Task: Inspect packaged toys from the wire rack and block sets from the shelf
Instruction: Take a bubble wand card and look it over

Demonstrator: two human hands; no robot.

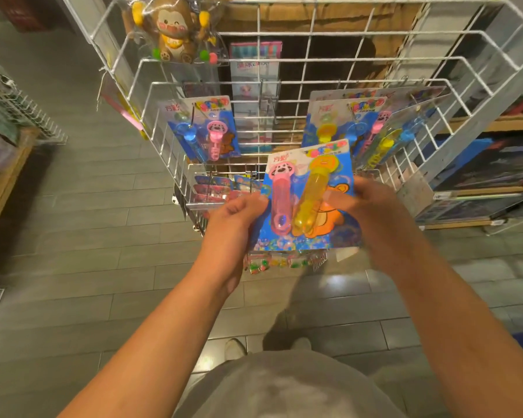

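Right hand [364, 200] motion-blurred, fingers indistinct | toy card [310, 197] edges hidden under both hands | card lettering too small to read | wire rack [314, 34] cut off at top edge

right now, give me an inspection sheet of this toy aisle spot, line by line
surface: grey plank floor; no table seen
job's things: blue carded toy pack with pink and yellow tubes, held in front of the white wire rack; similar packs hang on the rack
clutter: bagged monkey toy at the rack's top left
grippers: left hand grips the pack's left edge; right hand holds its right side, blurred
cables: nothing seen
surroundings: shelf with boxed sets at right
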